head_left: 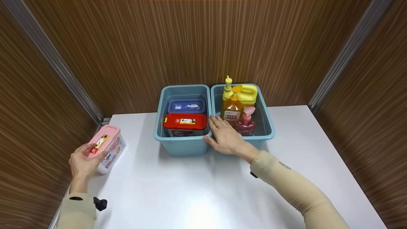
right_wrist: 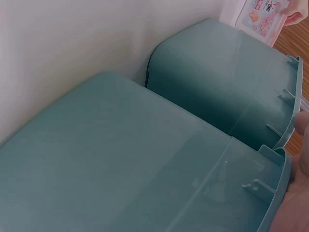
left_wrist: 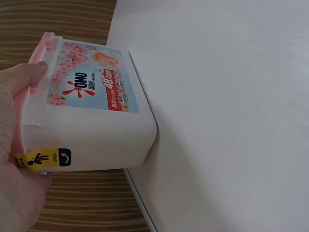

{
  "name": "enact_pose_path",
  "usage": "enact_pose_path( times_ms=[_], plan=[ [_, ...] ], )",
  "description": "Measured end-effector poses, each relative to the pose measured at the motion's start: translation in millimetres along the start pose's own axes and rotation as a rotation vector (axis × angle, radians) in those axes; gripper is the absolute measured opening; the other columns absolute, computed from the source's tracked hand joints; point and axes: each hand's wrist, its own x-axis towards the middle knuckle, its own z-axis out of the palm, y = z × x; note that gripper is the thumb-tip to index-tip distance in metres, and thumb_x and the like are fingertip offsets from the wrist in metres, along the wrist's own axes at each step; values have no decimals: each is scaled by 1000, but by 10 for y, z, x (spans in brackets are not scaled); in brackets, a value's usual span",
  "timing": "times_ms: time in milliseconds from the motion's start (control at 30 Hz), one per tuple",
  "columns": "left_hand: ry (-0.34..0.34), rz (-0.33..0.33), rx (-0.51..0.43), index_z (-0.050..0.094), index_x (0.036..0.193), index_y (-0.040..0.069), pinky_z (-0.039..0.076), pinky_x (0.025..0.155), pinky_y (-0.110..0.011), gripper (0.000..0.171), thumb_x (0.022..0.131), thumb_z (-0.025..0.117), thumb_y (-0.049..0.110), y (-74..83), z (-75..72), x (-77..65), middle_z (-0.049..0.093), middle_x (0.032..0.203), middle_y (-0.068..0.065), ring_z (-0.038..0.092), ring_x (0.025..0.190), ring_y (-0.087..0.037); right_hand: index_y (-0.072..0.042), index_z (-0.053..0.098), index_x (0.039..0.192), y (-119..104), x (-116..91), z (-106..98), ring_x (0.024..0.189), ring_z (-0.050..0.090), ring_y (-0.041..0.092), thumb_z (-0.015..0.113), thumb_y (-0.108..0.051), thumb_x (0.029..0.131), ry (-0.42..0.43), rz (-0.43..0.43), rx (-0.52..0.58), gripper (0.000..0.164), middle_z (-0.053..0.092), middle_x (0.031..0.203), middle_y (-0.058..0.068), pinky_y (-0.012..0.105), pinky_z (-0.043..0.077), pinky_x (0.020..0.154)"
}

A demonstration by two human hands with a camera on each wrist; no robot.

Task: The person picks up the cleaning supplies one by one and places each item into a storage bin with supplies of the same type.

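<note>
At the table's left edge my left hand (head_left: 83, 160) grips a white laundry capsule box with a pink lid (head_left: 111, 149), fingers and thumb spanning the lid. The left wrist view shows the OMO label on this box (left_wrist: 101, 82), tilted on its side in that view. My right hand (head_left: 224, 135) lies with extended fingers over the adjoining rims of two blue-green bins. In the left bin (head_left: 182, 148) sit a red-lidded box (head_left: 185, 121) and a blue-lidded box (head_left: 186, 106). The right bin (head_left: 268, 128) holds an amber pump bottle (head_left: 232, 109) and a pink pump bottle (head_left: 245, 125).
A yellow pump bottle (head_left: 228, 89) and a yellow jug with a handle (head_left: 247, 94) stand at the back of the right bin. Wood-grain panels (head_left: 190, 41) enclose the white table (head_left: 152, 190) at the back and both sides.
</note>
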Motion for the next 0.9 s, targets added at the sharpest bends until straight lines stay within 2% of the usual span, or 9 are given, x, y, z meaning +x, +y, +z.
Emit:
enact_pose_path(
  times_ms=[267,467,600,900],
  plan=[
    [25,53,14,62,160,10,36,127,-66,69,99,86,32,82,-72,-33,48,177,-22,44,158,-46,-1,28,177,-7,-4,-2,177,24,41,48,-60,115,2,-7,-11,87,25,189,17,60,24,143],
    [1,6,-22,56,166,14,36,131,-72,76,100,85,40,232,-192,-74,41,181,-19,38,164,-46,-1,29,177,-2,3,-3,176,24,41,48,-60,115,11,-9,-12,87,26,188,18,60,24,143],
    [-6,-7,-7,54,168,16,36,129,-74,79,100,85,43,321,-249,-115,41,181,-20,38,164,-47,0,29,176,7,-7,-4,176,24,42,47,-60,115,2,-9,-12,87,25,188,18,60,24,143],
    [-31,99,46,44,173,14,44,119,-69,88,101,82,47,553,-424,-182,45,177,-27,44,156,-51,-3,27,177,-11,-5,-10,177,22,40,47,-62,114,4,-1,0,89,24,189,16,59,22,144]
  ],
)
